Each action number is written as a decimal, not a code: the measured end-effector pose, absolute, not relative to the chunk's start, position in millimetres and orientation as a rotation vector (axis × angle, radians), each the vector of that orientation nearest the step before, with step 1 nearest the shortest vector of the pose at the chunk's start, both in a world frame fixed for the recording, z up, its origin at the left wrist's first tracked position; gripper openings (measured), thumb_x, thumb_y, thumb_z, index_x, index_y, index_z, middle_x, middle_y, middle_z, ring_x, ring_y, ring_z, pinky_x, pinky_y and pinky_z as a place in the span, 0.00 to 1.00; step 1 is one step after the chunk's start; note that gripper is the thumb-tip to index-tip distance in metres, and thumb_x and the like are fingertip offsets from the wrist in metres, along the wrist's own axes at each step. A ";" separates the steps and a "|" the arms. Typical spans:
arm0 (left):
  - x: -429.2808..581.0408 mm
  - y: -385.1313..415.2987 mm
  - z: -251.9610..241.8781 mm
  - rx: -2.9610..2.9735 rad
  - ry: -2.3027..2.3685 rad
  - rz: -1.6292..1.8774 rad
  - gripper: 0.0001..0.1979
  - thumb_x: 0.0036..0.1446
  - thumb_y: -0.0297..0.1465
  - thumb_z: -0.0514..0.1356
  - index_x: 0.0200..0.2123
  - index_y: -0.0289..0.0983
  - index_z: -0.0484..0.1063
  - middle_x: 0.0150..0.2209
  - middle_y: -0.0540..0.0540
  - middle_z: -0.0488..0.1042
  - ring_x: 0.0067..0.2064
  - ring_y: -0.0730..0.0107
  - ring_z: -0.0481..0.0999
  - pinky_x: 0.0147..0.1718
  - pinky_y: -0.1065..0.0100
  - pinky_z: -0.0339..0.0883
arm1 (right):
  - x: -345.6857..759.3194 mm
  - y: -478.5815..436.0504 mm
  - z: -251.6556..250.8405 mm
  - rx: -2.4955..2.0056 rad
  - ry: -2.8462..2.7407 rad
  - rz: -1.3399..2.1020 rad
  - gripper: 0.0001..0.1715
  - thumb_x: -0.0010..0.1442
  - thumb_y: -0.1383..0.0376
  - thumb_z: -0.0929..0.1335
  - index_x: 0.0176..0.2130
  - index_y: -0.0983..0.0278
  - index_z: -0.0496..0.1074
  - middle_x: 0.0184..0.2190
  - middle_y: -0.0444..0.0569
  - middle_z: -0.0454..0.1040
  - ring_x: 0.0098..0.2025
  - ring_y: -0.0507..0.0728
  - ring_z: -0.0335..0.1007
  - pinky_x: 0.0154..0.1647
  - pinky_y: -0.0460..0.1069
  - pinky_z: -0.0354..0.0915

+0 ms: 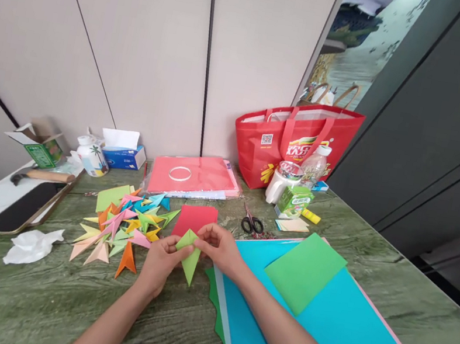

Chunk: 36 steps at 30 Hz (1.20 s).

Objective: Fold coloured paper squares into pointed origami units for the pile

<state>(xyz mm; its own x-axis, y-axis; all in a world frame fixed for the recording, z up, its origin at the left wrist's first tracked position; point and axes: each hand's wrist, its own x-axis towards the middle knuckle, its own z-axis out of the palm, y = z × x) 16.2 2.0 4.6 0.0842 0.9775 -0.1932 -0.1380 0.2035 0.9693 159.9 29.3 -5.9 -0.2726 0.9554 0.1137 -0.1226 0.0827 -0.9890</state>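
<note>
On the wood-grain desk's [33, 303] near side, folded light-green paper [191, 266] is pinched shut-fingered at its upper edges by left hand [158, 263] and right hand [223, 249], probably light, crease-prone, best gripped along folds.

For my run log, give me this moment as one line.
left hand: holding folded green paper | right hand: holding same paper | paper shapes: heaped near left hand | scissors: on table

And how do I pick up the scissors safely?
Probably best by the black handles of the scissors, coming from the near side with the right hand. They seem to lie flat, with the finger loops nearer and the blades pointing away.
</note>
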 end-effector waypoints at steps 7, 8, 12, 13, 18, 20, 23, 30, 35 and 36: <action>14.2 3.6 -0.6 1.049 1.183 1.165 0.15 0.36 0.35 0.66 0.29 0.33 0.72 0.22 0.50 0.73 0.23 0.70 0.71 0.21 0.71 0.64 | 154.8 27.7 -11.9 -0.971 -1.457 1.252 0.11 0.42 0.63 0.70 0.27 0.66 0.68 0.22 0.42 0.67 0.23 0.49 0.61 0.25 0.45 0.59; 14.1 3.6 -0.1 1.076 1.209 1.194 0.15 0.36 0.35 0.66 0.29 0.34 0.71 0.23 0.49 0.74 0.24 0.69 0.72 0.21 0.72 0.65 | 154.5 27.8 -12.8 -0.971 -1.449 1.252 0.09 0.42 0.63 0.70 0.26 0.66 0.68 0.21 0.42 0.66 0.23 0.49 0.61 0.25 0.45 0.58; 13.3 3.9 4.7 1.190 1.211 1.324 0.18 0.38 0.33 0.65 0.35 0.36 0.68 0.28 0.48 0.75 0.30 0.67 0.74 0.27 0.69 0.68 | 155.2 29.2 -13.6 -0.973 -1.430 1.175 0.07 0.44 0.64 0.68 0.27 0.65 0.69 0.20 0.41 0.65 0.22 0.49 0.59 0.24 0.45 0.57; 12.8 4.2 5.7 1.223 1.199 1.346 0.18 0.38 0.32 0.65 0.36 0.36 0.67 0.28 0.48 0.74 0.30 0.67 0.74 0.29 0.69 0.68 | 155.6 29.4 -13.1 -0.973 -1.423 1.162 0.08 0.44 0.63 0.68 0.27 0.65 0.70 0.20 0.42 0.65 0.22 0.49 0.59 0.24 0.45 0.57; 9.8 6.3 3.4 1.286 1.214 1.418 0.11 0.39 0.31 0.64 0.29 0.36 0.68 0.27 0.49 0.73 0.31 0.69 0.73 0.31 0.70 0.67 | 155.1 28.3 -11.4 -0.956 -1.405 1.216 0.10 0.43 0.62 0.69 0.28 0.65 0.71 0.19 0.42 0.66 0.21 0.49 0.58 0.23 0.45 0.56; 9.3 7.0 1.5 1.263 1.223 1.413 0.10 0.38 0.30 0.64 0.27 0.35 0.69 0.26 0.48 0.73 0.30 0.69 0.73 0.31 0.71 0.67 | 154.7 27.9 -12.1 -0.956 -1.396 1.237 0.11 0.42 0.62 0.70 0.28 0.66 0.71 0.19 0.42 0.66 0.21 0.48 0.58 0.22 0.44 0.56; 10.1 6.7 1.2 1.240 1.215 1.367 0.10 0.37 0.31 0.65 0.27 0.35 0.71 0.26 0.48 0.73 0.28 0.70 0.72 0.27 0.72 0.67 | 155.1 27.9 -13.2 -0.962 -1.386 1.230 0.11 0.41 0.62 0.71 0.27 0.66 0.71 0.19 0.42 0.65 0.21 0.48 0.58 0.22 0.44 0.56; 11.8 5.8 3.4 1.181 1.206 1.313 0.11 0.35 0.31 0.66 0.26 0.34 0.73 0.19 0.52 0.69 0.22 0.73 0.68 0.21 0.73 0.64 | 156.8 27.0 -11.1 -0.959 -1.388 1.250 0.14 0.41 0.60 0.71 0.28 0.66 0.71 0.20 0.42 0.67 0.22 0.49 0.60 0.24 0.45 0.58; 11.3 6.7 3.4 1.176 1.208 1.323 0.11 0.34 0.30 0.66 0.26 0.34 0.74 0.20 0.50 0.71 0.23 0.73 0.69 0.22 0.73 0.64 | 158.1 26.9 -9.8 -0.947 -1.359 1.284 0.14 0.39 0.61 0.72 0.27 0.66 0.70 0.20 0.42 0.67 0.22 0.49 0.61 0.24 0.45 0.58; 11.3 6.7 3.7 1.167 1.208 1.314 0.11 0.34 0.30 0.66 0.27 0.34 0.74 0.21 0.50 0.72 0.24 0.73 0.69 0.23 0.73 0.64 | 158.3 27.0 -9.7 -0.936 -1.353 1.291 0.14 0.39 0.62 0.72 0.27 0.66 0.70 0.20 0.42 0.67 0.23 0.49 0.61 0.24 0.45 0.58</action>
